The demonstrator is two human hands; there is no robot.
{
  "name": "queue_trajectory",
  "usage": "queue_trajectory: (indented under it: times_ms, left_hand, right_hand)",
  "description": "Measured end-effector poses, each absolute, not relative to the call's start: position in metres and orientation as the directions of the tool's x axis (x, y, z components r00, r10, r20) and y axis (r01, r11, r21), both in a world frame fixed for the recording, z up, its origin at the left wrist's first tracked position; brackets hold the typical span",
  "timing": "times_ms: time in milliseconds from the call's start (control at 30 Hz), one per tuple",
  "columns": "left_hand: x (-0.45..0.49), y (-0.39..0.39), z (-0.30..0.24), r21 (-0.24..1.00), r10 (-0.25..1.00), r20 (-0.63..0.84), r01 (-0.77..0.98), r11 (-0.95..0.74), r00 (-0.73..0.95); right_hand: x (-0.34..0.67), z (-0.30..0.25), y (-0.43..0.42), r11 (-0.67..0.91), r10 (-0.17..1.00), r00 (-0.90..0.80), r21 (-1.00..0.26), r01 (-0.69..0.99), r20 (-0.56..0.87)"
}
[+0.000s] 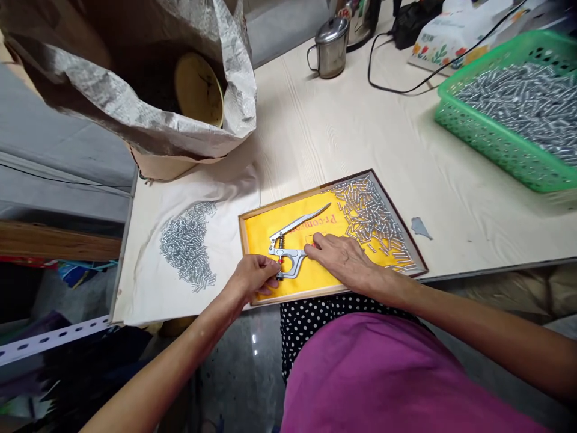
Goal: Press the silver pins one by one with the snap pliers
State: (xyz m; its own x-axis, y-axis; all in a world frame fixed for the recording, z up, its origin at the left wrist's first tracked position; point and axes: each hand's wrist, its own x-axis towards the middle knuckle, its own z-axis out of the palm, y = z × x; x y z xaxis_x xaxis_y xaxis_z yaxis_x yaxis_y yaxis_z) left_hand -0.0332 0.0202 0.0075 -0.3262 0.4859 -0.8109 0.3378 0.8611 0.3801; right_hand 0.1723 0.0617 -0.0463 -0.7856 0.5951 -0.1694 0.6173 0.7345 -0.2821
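A pair of silver snap-fastener pliers [302, 221] lies over a shallow tray [244, 234] lined with yellow, its upper handle raised and a spring showing. My right hand [345, 257] has its fingers closed over the end of the lower handle. At the jaw, beside a small red part, my left hand [253, 274] pinches with thumb and forefinger. Whatever sits between those fingertips is too small to make out. Many small metal pins [374, 213] are strewn along the tray's right side, just beyond my right hand.
A heap of similar metal pieces [187, 243] rests on white cloth [148, 288] at left. Behind it stands a large open sack [135, 123] with a yellowish round container [198, 90]. A green basket [491, 150] of metal pieces, a metal mug [331, 51] and a black cable [396, 91] are farther back.
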Motion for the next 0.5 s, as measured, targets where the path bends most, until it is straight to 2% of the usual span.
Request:
queue_trajectory:
  times_ms: [100, 167, 233, 367, 500]
  left_hand:
    - [-0.0316, 0.0166, 0.0032, 0.401, 0.611, -0.708, 0.511, 0.76, -0.354]
    - [-0.03, 0.0137, 0.001, 0.42, 0.669, -0.656, 0.568, 0.708, -0.349]
    - [-0.0286, 0.0124, 0.0009, 0.425, 0.623, -0.701, 0.497, 0.756, -0.348]
    - [-0.0274, 0.0152, 0.006, 0.379, 0.45, -0.826, 0.258, 0.889, -0.34]
    - [-0.0298, 0.0187, 0.0086, 0.377, 0.428, -0.848, 0.212, 0.902, -0.311]
  right_hand:
    - [0.1722, -0.0457, 0.0622, 0.734, 0.588, -0.787, -0.283, 0.617, -0.188]
    - [0.1721, -0.0443, 0.0622, 0.73, 0.586, -0.786, -0.293, 0.617, -0.197]
    - [0.1719, -0.0431, 0.062, 0.722, 0.589, -0.783, -0.304, 0.621, -0.201]
    - [0.1715, -0.0439, 0.0617, 0.712, 0.599, -0.776, -0.313, 0.629, -0.198]
    - [0.172, -0.0463, 0.0623, 0.72, 0.596, -0.783, -0.315, 0.619, -0.178]
